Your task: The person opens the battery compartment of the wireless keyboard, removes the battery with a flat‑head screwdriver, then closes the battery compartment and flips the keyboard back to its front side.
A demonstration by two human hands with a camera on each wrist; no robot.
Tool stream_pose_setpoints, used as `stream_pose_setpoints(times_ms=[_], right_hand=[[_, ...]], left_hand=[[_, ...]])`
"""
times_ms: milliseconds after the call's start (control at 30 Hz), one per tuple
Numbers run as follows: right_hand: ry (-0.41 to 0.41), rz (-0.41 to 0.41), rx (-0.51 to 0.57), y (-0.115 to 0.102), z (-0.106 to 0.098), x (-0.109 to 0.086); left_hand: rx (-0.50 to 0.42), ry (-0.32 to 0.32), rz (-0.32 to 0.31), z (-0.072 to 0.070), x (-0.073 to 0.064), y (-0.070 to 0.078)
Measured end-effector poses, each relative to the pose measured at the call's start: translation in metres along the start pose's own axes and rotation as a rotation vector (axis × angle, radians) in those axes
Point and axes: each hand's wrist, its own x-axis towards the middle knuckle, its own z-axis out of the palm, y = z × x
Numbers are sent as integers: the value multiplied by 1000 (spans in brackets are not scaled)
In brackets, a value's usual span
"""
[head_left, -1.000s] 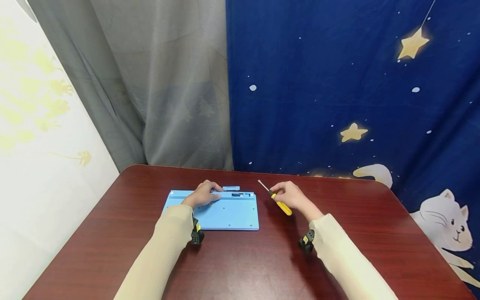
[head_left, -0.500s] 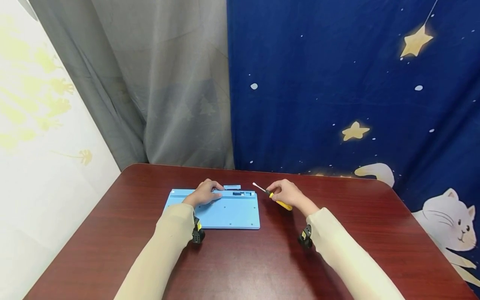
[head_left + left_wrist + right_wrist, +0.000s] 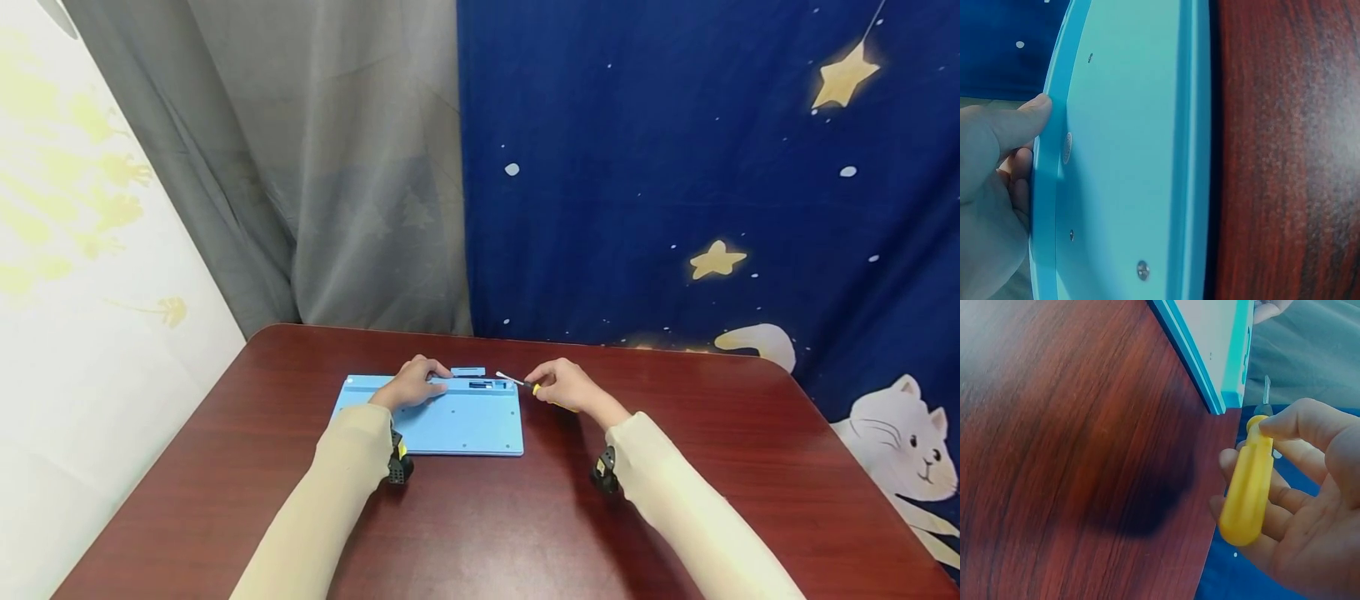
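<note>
A light-blue keyboard (image 3: 453, 429) lies face down on the table, small screws dotting its back. My left hand (image 3: 411, 383) grips its far edge, thumb on the back and fingers curled behind the edge in the left wrist view. Near the far right corner is an uncovered battery compartment (image 3: 486, 385) with dark contents. A small blue battery cover (image 3: 468, 372) lies just beyond that edge. With my right hand (image 3: 566, 385) I hold a yellow-handled screwdriver (image 3: 1247, 487) between thumb and fingers. Its metal shaft points left, the tip close by the keyboard's far right corner.
The dark red wooden table (image 3: 480, 525) ends not far behind the keyboard. Behind it hang a grey curtain (image 3: 375, 208) and a blue starry curtain (image 3: 600, 208). A white wall (image 3: 97, 333) stands on the left.
My right hand has moved left and slightly away from me, bringing the screwdriver's tip to the keyboard's far right corner. The left hand keeps its grip on the keyboard.
</note>
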Motion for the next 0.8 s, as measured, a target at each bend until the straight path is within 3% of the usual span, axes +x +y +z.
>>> stream_pose_setpoints(times_ms=[333, 600, 800], right_hand=[[-12, -68, -57, -3, 1, 1], [15, -40, -37, -1, 6, 1], [93, 26, -3, 2, 6, 2]], left_hand=[[27, -3, 35, 0, -1, -1], [30, 3, 42, 1, -1, -2], [30, 4, 44, 0, -1, -2]])
